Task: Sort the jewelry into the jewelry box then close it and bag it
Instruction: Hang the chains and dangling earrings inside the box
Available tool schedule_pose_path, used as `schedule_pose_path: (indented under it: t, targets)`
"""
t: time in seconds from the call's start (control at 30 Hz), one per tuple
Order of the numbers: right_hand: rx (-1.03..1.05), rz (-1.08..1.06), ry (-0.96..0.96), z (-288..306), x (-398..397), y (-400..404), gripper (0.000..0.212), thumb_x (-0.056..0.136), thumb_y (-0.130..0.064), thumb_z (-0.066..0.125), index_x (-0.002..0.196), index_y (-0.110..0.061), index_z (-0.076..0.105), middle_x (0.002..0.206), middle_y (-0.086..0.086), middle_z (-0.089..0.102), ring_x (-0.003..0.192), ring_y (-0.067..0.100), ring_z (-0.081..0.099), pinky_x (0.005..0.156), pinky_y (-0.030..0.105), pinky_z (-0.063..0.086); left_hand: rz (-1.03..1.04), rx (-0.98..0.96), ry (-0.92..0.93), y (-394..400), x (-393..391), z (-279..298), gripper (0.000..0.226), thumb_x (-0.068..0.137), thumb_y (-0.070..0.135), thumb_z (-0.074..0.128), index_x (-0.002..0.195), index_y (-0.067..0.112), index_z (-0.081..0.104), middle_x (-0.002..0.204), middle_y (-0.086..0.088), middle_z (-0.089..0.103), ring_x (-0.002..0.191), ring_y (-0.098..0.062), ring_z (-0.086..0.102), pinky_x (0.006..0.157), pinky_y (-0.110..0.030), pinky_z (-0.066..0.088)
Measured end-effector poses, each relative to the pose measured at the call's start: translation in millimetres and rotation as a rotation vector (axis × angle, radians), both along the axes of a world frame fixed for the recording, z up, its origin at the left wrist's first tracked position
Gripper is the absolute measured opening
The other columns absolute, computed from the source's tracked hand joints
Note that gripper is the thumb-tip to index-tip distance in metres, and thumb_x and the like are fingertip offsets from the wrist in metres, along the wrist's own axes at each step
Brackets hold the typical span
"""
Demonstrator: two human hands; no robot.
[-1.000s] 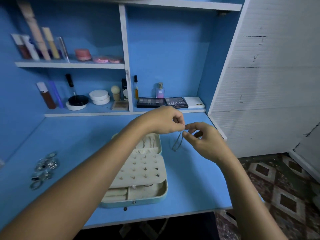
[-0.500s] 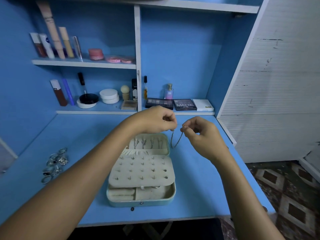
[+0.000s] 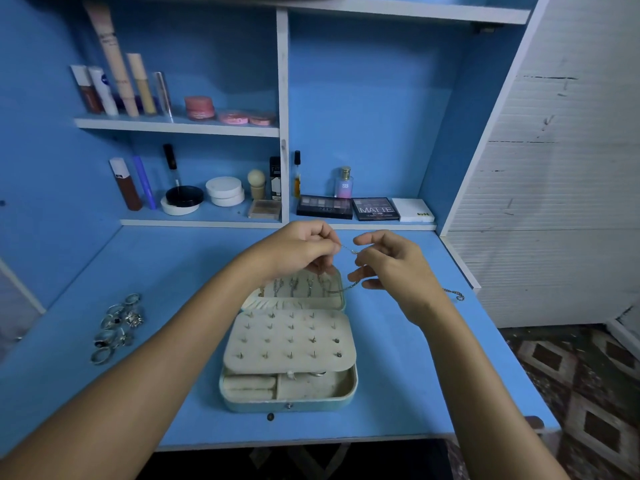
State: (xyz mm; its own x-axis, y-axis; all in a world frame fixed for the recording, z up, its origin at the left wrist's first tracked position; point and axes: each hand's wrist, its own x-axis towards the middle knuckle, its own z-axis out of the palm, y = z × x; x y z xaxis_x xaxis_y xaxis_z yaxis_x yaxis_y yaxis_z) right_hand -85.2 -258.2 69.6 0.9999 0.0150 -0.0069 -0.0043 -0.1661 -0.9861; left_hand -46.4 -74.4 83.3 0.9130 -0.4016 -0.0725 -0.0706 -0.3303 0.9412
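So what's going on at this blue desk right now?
A person holds a thin chain pinched between the left hand and right hand, above the open jewelry box. Several necklaces already hang in its lid and studs fill the panel. A pile of rings waits on the desk's left side, and another chain lies to the right.

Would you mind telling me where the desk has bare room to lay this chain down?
Bare desk lies right of the jewelry box, and between the box and the pile of rings at left. It is crowded above the box lid, where both hands hold the chain; another chain lies by the right edge.
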Motion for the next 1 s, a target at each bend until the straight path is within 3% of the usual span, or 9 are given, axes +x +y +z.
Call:
schedule_pose_path:
  t: [0.1,0.2,0.4,0.47,0.53,0.63,0.77,0.87,1.0]
  targets:
    - [-0.072,0.035,0.029,-3,3,3,0.015,0.093,-0.010,0.060,0.102,-0.017,0.069,0.074,-0.004,0.066,0.064,0.011,0.068,0.066,0.025,0.048,0.006,0.045,-0.043,2,-5,1,0.009,0.099,0.009,0.055,0.093,0.011,0.061,0.071,-0.002,0.065,0.068,-0.015,0.068,0.068,-0.022,0.054]
    - [-0.182,0.037,0.003,-8,5,4,0.008,0.095,-0.023,0.065,0.100,-0.020,0.071,0.071,-0.009,0.066,0.060,0.006,0.066,0.067,0.026,0.048,0.031,0.080,-0.086,5,-7,-1,0.007,0.098,0.011,0.057,0.093,0.012,0.061,0.072,-0.001,0.065,0.066,-0.015,0.070,0.067,-0.022,0.054]
    - [-0.370,-0.021,-0.041,-16,11,8,0.012,0.099,-0.033,0.061,0.093,-0.025,0.068,0.090,-0.004,0.062,0.051,0.006,0.066,0.047,0.015,0.041,0.089,0.234,-0.222,8,-10,-13,0.004,0.096,0.022,0.060,0.092,0.022,0.062,0.076,0.015,0.065,0.072,-0.009,0.074,0.089,-0.051,0.053]
    - [-0.378,-0.028,-0.041,-17,11,9,0.012,0.099,-0.032,0.060,0.093,-0.025,0.068,0.085,-0.005,0.059,0.048,0.006,0.066,0.041,0.011,0.037,0.104,0.268,-0.257,8,-10,-17,0.004,0.097,0.021,0.060,0.093,0.022,0.062,0.076,0.017,0.066,0.069,-0.007,0.074,0.083,-0.050,0.055]
    - [-0.382,-0.034,-0.038,-17,11,10,0.011,0.099,-0.031,0.060,0.094,-0.024,0.068,0.082,-0.006,0.059,0.046,0.006,0.064,0.040,0.011,0.036,0.120,0.302,-0.286,8,-10,-20,0.003,0.097,0.020,0.060,0.095,0.021,0.061,0.081,0.011,0.066,0.066,-0.007,0.073,0.070,-0.040,0.057]
    - [-0.399,-0.048,-0.025,-19,14,12,0.011,0.098,-0.029,0.061,0.095,-0.022,0.069,0.077,-0.005,0.061,0.043,0.006,0.063,0.039,0.012,0.037,0.127,0.364,-0.344,10,-9,-26,0.005,0.097,0.019,0.061,0.096,0.023,0.059,0.084,0.003,0.066,0.060,-0.007,0.071,0.045,-0.020,0.040]
    - [-0.436,-0.061,-0.009,-25,19,17,0.009,0.096,-0.024,0.064,0.090,-0.020,0.068,0.072,-0.004,0.065,0.042,0.007,0.063,0.038,0.012,0.037,0.096,0.499,-0.432,13,-6,-31,0.012,0.095,0.017,0.063,0.088,0.026,0.064,0.077,0.005,0.069,0.056,-0.004,0.068,0.060,-0.026,0.047]
    - [-0.467,-0.080,-0.002,-30,24,21,0.008,0.094,-0.022,0.066,0.090,-0.016,0.068,0.066,-0.002,0.066,0.041,0.007,0.062,0.037,0.012,0.036,0.087,0.588,-0.478,15,-4,-34,0.010,0.095,0.016,0.065,0.095,0.023,0.073,0.083,0.000,0.069,0.063,-0.007,0.064,0.072,-0.033,0.056]
    - [-0.537,-0.124,-0.010,-38,32,28,0.009,0.089,-0.025,0.069,0.084,-0.017,0.067,0.056,0.001,0.067,0.041,0.006,0.060,0.044,0.022,0.046,0.024,0.792,-0.570,13,0,-36,0.022,0.097,0.016,0.057,0.109,0.022,0.075,0.101,-0.002,0.070,0.087,-0.019,0.062,0.074,-0.027,0.045]
